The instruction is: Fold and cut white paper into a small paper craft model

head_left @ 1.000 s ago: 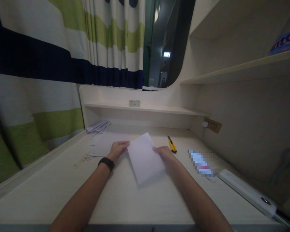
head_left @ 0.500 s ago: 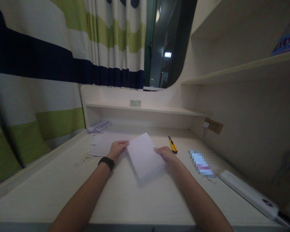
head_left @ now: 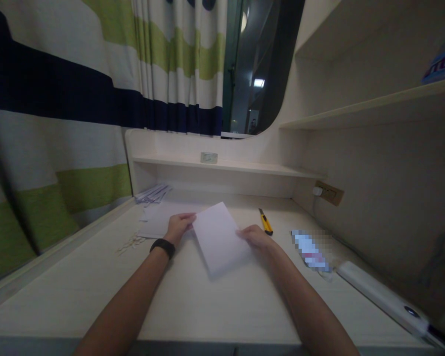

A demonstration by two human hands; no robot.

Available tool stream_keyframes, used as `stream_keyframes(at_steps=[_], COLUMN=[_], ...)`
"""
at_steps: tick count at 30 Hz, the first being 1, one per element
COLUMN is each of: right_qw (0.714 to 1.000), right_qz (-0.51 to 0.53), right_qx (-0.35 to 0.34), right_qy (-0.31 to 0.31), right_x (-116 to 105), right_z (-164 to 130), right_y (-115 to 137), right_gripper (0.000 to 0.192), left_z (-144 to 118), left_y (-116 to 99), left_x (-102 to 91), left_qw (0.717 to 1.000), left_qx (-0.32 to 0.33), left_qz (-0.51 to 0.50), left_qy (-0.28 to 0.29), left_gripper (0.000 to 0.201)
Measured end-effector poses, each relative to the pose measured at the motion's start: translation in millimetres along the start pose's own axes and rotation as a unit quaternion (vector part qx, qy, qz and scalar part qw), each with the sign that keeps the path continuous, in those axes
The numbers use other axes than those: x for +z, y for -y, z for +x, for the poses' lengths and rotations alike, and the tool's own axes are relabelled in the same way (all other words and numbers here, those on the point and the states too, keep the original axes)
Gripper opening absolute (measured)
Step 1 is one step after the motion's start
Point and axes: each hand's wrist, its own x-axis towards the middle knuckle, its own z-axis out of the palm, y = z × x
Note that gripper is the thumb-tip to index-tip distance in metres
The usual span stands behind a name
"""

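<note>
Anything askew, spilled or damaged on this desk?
Nothing looks damaged or spilled. The white sheet sits skewed to the desk edge, held at its sides by the left hand and right hand. Small pale bits lie scattered left of the hands, beside loose papers. The yellow cutter lies flat.

— Position of the arms?
— Both forearms are reaching forward, bare, converging toward the middle. The left wrist is wearing a dark band [head_left: 162, 247].
— And the hands?
— The left hand [head_left: 178, 227] is curling palm-down, fingers pinching. The right hand [head_left: 257, 238] is lying likewise, fingers bent and gripping.
</note>
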Motion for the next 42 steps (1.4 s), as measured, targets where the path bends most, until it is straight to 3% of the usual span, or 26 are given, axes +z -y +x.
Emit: stream_keyframes(at_steps=[5, 10, 15, 35, 39, 42], right_qw=[0.998, 0.995, 0.993, 0.992, 0.99, 0.985], right_qz=[-0.06, -0.094, -0.114, -0.077, -0.09, -0.084], right_qx=[-0.005, -0.021, -0.008, -0.097, -0.078, -0.072], right_qy=[0.03, -0.025, -0.003, 0.009, 0.075, 0.134], right_x=[-2.5, -1.4, 1.6, -13.3, -17.1, -13.5], right_z=[0.3, 0.5, -3.9, 8.2, 2.9, -1.6], right_y=[4.0, 7.0, 10.4, -0.2, 0.8, -0.7], right_gripper=[0.033, 0.032, 0.028, 0.027, 0.03, 0.033], left_z=[4.2, 5.7, 2.4, 7.7, 5.8, 2.7], left_y=[4.0, 4.7, -0.9, 2.1, 2.0, 2.5], left_x=[-2.0, -1.8, -1.5, -5.1, -4.9, -4.7], left_qw=[0.999, 0.998, 0.997, 0.995, 0.997, 1.0], left_qx=[0.019, 0.024, 0.039, 0.032, 0.023, 0.004], left_qz=[0.009, 0.014, 0.011, 0.006, 0.001, -0.002], left_qy=[-0.048, -0.055, -0.068, -0.09, -0.076, -0.029], left_gripper=[0.032, 0.033, 0.031, 0.033, 0.035, 0.036])
